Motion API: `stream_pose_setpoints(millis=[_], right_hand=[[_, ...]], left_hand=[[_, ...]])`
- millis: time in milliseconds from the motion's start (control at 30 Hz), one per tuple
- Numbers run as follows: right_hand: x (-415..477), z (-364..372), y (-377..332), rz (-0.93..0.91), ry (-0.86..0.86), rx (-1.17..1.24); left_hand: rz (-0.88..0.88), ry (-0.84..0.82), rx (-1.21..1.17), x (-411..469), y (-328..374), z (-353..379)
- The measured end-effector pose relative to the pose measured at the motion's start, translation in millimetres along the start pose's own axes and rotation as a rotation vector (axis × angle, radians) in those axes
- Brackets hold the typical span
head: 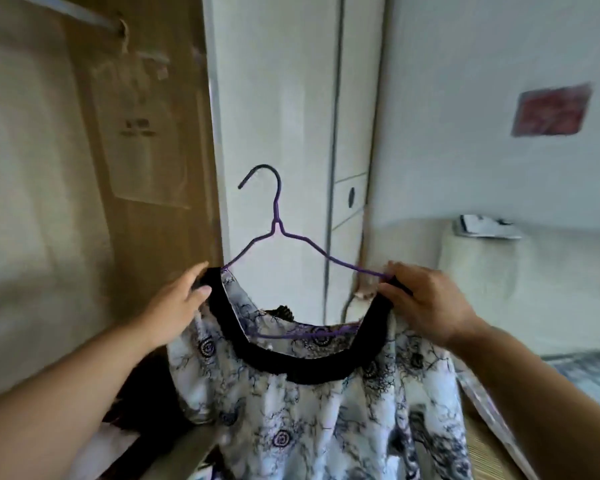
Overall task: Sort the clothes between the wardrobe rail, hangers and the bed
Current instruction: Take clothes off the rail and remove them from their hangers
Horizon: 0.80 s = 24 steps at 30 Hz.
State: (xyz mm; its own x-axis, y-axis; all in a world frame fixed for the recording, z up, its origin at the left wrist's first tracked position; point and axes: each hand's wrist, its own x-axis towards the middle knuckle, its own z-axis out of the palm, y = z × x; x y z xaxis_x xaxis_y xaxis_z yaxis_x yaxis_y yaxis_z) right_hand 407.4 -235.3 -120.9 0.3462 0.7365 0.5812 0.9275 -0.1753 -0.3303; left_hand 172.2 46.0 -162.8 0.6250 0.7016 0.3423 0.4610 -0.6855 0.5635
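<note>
left grip (184, 299) and right grip (420, 299) each pinch the blouse (309, 410) collar at the hanger (278, 220) ends; rail (84, 15) lies up-left, nearer the left.

Both hands hold a patterned top on a hanger, up in front of the wardrobe.
Left hand (175, 308) and right hand (426, 303) pinch the black neckline of the white-and-navy printed blouse (309, 410) at its shoulders; purple wire hanger (278, 216) sits inside, hook upright, white wardrobe door (278, 98) behind.
</note>
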Motion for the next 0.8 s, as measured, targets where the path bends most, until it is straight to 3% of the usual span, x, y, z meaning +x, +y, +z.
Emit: stream_pose_setpoints(millis=[133,333,467,800], right_hand=[[-54.7,-26.8,44.7,0.242,0.003,-0.079],[-133.8,-42.4,89.7,0.677,0.003,-0.125],[-180.5,-20.9,106.2,0.918,0.014,-0.118],[-276.9,64.4,84.3,1.475,0.285,-0.073]], left_hand=[[0.003,-0.256,-0.096,15.8,32.2,79.2],[0.189,-0.516,-0.168,20.5,77.7,172.8],[0.350,-0.651,-0.197,31.8,103.6,222.4],[0.748,-0.971,-0.075,50.5,142.2,336.6]])
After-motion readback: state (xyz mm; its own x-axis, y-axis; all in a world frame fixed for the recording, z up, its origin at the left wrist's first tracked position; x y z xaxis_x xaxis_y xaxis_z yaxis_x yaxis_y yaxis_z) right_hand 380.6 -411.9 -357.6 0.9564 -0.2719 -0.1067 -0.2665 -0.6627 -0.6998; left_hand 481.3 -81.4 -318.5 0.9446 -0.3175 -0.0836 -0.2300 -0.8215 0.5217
